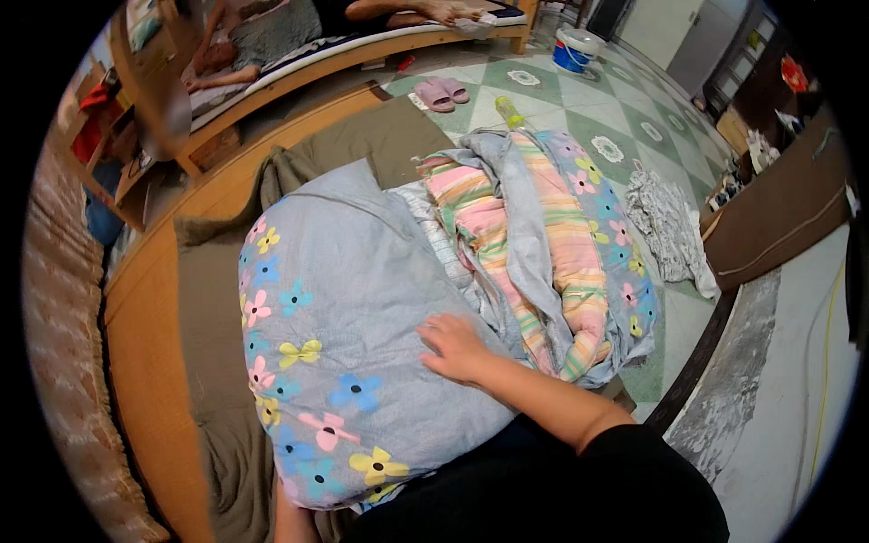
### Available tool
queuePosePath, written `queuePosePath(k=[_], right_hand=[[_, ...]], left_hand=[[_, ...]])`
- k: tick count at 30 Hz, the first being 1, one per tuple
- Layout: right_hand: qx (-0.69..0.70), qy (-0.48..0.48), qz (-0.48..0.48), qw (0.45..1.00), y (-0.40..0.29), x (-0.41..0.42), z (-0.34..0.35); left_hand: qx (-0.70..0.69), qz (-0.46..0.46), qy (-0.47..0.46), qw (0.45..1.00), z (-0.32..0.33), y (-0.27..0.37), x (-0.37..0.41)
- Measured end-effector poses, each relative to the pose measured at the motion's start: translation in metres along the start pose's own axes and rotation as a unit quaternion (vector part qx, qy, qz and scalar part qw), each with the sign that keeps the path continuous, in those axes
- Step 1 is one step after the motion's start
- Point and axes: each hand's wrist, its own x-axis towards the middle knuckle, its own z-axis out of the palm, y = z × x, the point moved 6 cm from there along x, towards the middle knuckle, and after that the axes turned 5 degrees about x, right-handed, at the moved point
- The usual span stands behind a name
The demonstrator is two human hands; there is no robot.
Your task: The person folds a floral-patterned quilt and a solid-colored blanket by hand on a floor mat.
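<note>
My right hand (451, 346) lies on top of a folded grey quilt with coloured flowers (353, 292), fingers apart and slightly blurred. Only my left wrist and forearm show at the bottom; the hand itself is hidden beneath the quilt's near left edge. Right of this quilt, and partly against it, is a second bundle: pink, green and orange striped bedding (574, 271) with a loose grey flowered cover around it. A white patterned cloth (434, 234) shows between the two. Under the flowered quilt spreads a brown-olive sheet (210, 339).
Two people's limbs show on a low wooden bed (380, 44) at the top. Pink slippers (441, 94), a bottle with a green label (509, 112), a blue-white bucket (576, 51) and a crumpled patterned cloth (665, 224) rest on the tiled floor. A brown board (781, 217) stands at right.
</note>
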Motion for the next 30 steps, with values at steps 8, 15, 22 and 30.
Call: queuePosePath(k=[8, 15, 22, 30], right_hand=[[0.265, -0.101, 0.104, 0.953, 0.048, 0.003, 0.055], [0.339, 0.227, 0.271, 0.872, 0.213, -0.156, -0.045], [0.676, 0.502, 0.380, 0.383, 0.386, -0.306, -0.060], [0.778, 0.548, 0.232, 0.203, 0.358, -0.320, -0.059]], left_hand=[[0.171, 0.136, -0.039, 0.975, 0.181, 0.119, 0.061], [0.291, 0.196, -0.320, 0.880, 0.517, 0.116, 0.083], [0.389, 0.468, -0.543, 0.579, 0.624, -0.039, 0.081], [0.555, 0.043, -0.184, 0.810, 0.249, -0.108, 0.196]])
